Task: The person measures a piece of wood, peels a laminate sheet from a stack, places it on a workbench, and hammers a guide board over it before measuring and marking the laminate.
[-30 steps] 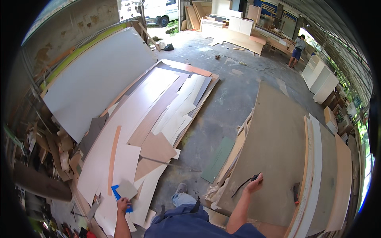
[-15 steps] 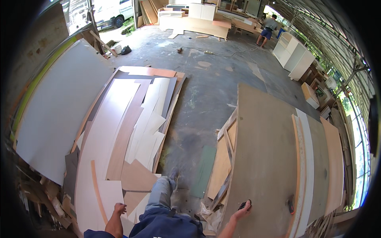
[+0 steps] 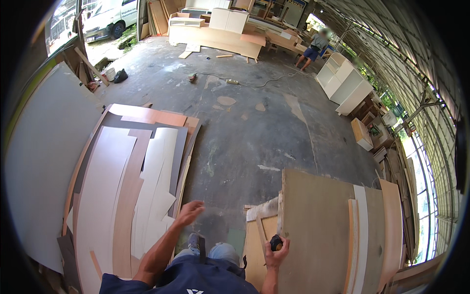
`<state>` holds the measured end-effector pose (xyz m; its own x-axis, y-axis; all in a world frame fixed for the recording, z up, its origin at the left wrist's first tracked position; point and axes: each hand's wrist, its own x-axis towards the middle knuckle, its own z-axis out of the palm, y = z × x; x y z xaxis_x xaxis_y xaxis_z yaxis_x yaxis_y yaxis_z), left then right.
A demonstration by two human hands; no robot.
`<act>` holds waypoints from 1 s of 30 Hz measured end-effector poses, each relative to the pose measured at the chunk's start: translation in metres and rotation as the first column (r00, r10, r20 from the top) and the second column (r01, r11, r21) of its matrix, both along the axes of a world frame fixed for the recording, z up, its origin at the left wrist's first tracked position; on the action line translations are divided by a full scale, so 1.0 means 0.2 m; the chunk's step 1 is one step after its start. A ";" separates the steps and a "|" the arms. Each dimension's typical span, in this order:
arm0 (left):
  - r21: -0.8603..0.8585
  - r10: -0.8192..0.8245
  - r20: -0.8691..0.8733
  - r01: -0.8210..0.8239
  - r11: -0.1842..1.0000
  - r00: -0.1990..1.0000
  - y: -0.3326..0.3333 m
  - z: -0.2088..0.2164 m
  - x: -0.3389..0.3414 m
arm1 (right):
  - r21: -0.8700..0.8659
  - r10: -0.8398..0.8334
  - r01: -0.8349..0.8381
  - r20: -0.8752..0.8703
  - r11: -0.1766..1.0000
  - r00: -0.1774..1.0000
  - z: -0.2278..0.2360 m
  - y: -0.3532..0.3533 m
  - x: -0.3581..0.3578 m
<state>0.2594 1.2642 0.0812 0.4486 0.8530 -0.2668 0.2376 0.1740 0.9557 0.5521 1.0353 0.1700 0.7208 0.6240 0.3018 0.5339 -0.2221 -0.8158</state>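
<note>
My right hand [image 3: 278,251] is closed round a small black tape measure [image 3: 276,242] with a yellowish patch, held over the edge of the big brown board [image 3: 313,230]. My left hand [image 3: 191,211] is empty, its fingers loosely stretched and somewhat blurred. It hangs near the right edge of a low stack of sheets, where white sheets [image 3: 154,181] and pinkish-brown strips [image 3: 129,196] lie overlapped. Between the two stacks my legs and one shoe [image 3: 194,241] show.
A grey-white panel [image 3: 54,147] leans at the left. Ahead, a power strip [image 3: 232,82] and its cord lie on the concrete floor [image 3: 235,142]. White cabinets [image 3: 342,81] stand far right, near another person [image 3: 313,49]. Long light strips [image 3: 361,230] lie on the right-hand board.
I have moved forward between the stacks, which have slid down the picture. My left hand has risen forward and its fingers have loosened. My right hand still grips the tape measure, now more inward.
</note>
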 end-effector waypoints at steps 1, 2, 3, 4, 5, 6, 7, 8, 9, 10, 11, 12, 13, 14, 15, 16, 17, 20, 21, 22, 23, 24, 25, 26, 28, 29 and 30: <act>0.003 -0.110 0.024 0.110 0.994 0.994 0.13 0.12 0.15 | -0.028 0.049 -0.047 0.067 0.998 0.997 0.04 0.15 0.00; 0.017 -0.205 0.058 0.205 0.979 0.977 0.21 0.23 0.30 | -0.067 0.110 -0.102 0.133 0.993 0.985 0.06 0.27 0.01; 0.041 -0.296 0.097 0.293 0.955 0.950 0.30 0.33 0.45 | -0.056 0.152 -0.145 0.149 0.988 0.977 0.06 0.41 0.05; 0.059 -0.403 0.117 0.399 0.915 0.908 0.38 0.39 0.56 | -0.054 0.161 -0.155 0.139 0.986 0.977 0.05 0.55 0.07; 0.075 -0.502 0.135 0.496 0.865 0.854 0.45 0.44 0.66 | -0.077 0.223 -0.213 0.146 0.974 0.964 0.05 0.68 0.08; 0.176 -0.564 0.117 0.542 0.822 0.817 0.53 0.49 0.77 | -0.096 0.290 -0.278 0.166 0.956 0.942 0.07 0.83 0.13; 0.191 -0.608 0.177 0.579 0.793 0.774 0.61 0.48 0.88 | -0.113 0.315 -0.301 0.141 0.947 0.938 0.06 0.96 0.18; 0.209 -0.652 0.143 0.622 0.755 0.744 0.71 0.53 0.98 | -0.116 0.321 -0.306 0.141 0.945 0.937 0.05 1.09 0.26; 0.210 -0.679 0.117 0.650 0.730 0.725 0.84 0.52 1.07 | -0.131 0.365 -0.346 0.171 0.929 0.915 0.05 1.24 0.33; 0.208 -0.703 0.089 0.677 0.706 0.706 0.96 0.50 1.14 | -0.146 0.410 -0.387 0.199 0.910 0.890 0.06 1.39 0.40; 0.208 -0.690 0.081 0.664 0.718 0.720 1.10 0.48 1.19 | -0.140 0.415 -0.394 0.176 0.908 0.893 0.06 1.56 0.47; 0.245 -0.660 0.082 0.627 0.740 0.747 1.24 0.48 1.26 | -0.135 0.423 -0.404 0.187 0.905 0.887 0.09 1.72 0.56; 0.281 -0.629 0.084 0.587 0.759 0.773 1.38 0.49 1.33 | -0.157 0.485 -0.463 0.157 0.872 0.860 0.11 1.88 0.65; 0.292 -0.621 0.083 0.576 0.763 0.780 1.52 0.50 1.42 | -0.176 0.543 -0.520 0.126 0.836 0.830 0.13 2.04 0.74; 0.349 -0.572 0.082 0.514 0.784 0.816 1.67 0.55 1.50 | -0.196 0.582 -0.555 0.126 0.809 0.803 0.17 2.21 0.84; 0.381 -0.521 0.076 0.458 0.803 0.850 1.79 0.57 1.54 | -0.186 0.580 -0.556 0.110 0.810 0.807 0.20 2.37 0.90; 0.381 -0.506 0.064 0.448 0.809 0.860 1.94 0.57 1.59 | -0.229 0.634 -0.605 0.082 0.763 0.769 0.24 2.55 0.97; 0.373 -0.444 0.056 0.394 0.840 0.894 2.37 0.70 1.67 | -0.302 0.750 -0.701 0.086 0.647 0.656 0.36 3.06 1.13; 0.344 -0.442 0.068 0.395 0.852 0.894 2.53 0.74 1.69 | -0.301 0.786 -0.740 0.057 0.602 0.616 0.43 3.23 1.16; 0.316 -0.447 0.075 0.404 0.858 0.891 2.67 0.77 1.70 | -0.295 0.813 -0.772 0.028 0.563 0.582 0.44 3.37 1.21; 0.314 -0.444 0.109 0.393 0.864 0.889 2.80 0.77 1.73 | -0.300 0.827 -0.782 0.045 0.546 0.560 0.41 3.51 1.28; 0.313 -0.443 0.107 0.392 0.865 0.890 2.92 0.76 1.76 | -0.299 0.828 -0.784 0.044 0.545 0.559 0.39 3.65 1.33; 0.266 -0.408 0.112 0.368 0.891 0.906 3.05 0.73 1.79 | -0.298 0.842 -0.801 0.019 0.519 0.539 0.38 3.79 1.39; 0.217 -0.376 0.115 0.346 0.913 0.920 3.17 0.70 1.84 | -0.296 0.853 -0.816 -0.007 0.496 0.521 0.36 3.94 1.46; 0.261 -0.365 0.104 0.329 0.907 0.925 3.46 0.64 1.96 | -0.310 0.850 -0.809 -0.006 0.500 0.527 0.32 4.22 1.63; 0.203 -0.368 0.109 0.342 0.918 0.923 3.62 0.61 2.03 | -0.350 0.837 -0.784 -0.002 0.512 0.548 0.30 4.36 1.73; 0.133 -0.372 0.104 0.358 0.924 0.922 3.77 0.61 2.09 | -0.382 0.822 -0.762 -0.010 0.524 0.570 0.25 4.48 1.82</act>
<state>0.6774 2.0177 0.2023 0.7579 0.6442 -0.1028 0.1419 -0.0090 0.9898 0.9155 1.9309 0.2205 -0.1574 0.9870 0.0333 0.7249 0.1384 -0.6749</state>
